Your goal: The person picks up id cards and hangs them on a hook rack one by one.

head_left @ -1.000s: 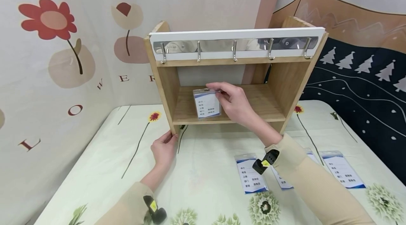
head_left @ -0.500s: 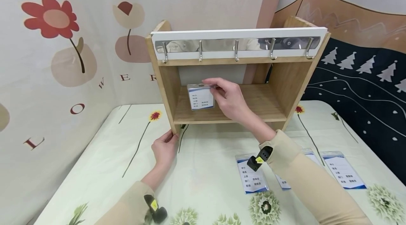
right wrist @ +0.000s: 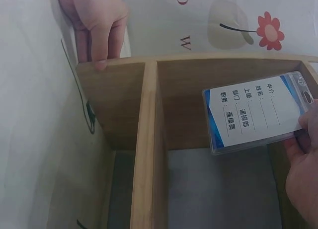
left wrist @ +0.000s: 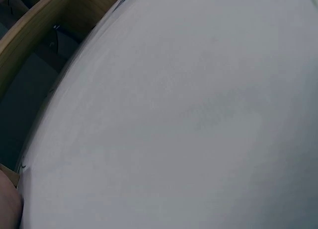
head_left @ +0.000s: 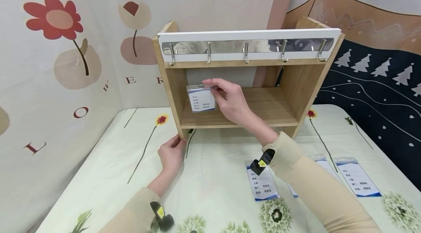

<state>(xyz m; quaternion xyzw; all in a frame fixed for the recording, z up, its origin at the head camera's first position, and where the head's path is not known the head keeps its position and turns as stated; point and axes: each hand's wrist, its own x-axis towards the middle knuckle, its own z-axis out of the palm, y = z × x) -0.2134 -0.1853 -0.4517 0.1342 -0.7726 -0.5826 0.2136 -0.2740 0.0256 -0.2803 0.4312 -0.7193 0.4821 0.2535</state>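
Observation:
My right hand point(head_left: 230, 101) pinches a clear plastic badge holder point(head_left: 201, 99) by its top edge, near the slot. The badge point(right wrist: 253, 114), a white card with blue corners and printed lines, hangs in front of the shelf opening, below the left-hand hooks. My left hand point(head_left: 172, 154) grips the bottom of the left side panel of the wooden shelf point(head_left: 238, 125); in the right wrist view the left hand's fingers point(right wrist: 101, 45) lie over that panel's edge. Along the shelf's white top rail point(head_left: 250, 35) runs a row of metal hooks point(head_left: 246, 52), nothing hanging on them.
On the flowered tablecloth point(head_left: 213, 174) at the right lie more badges, one point(head_left: 262, 185) partly behind the wrist camera, another point(head_left: 358, 178) farther right, and one between them partly covered by the right sleeve point(head_left: 315, 185). A printed curtain point(head_left: 213, 3) hangs behind the shelf.
My right hand has lifted the badge and carried it up and left, toward the shelf's left side. The left hand has kept its grip on the panel.

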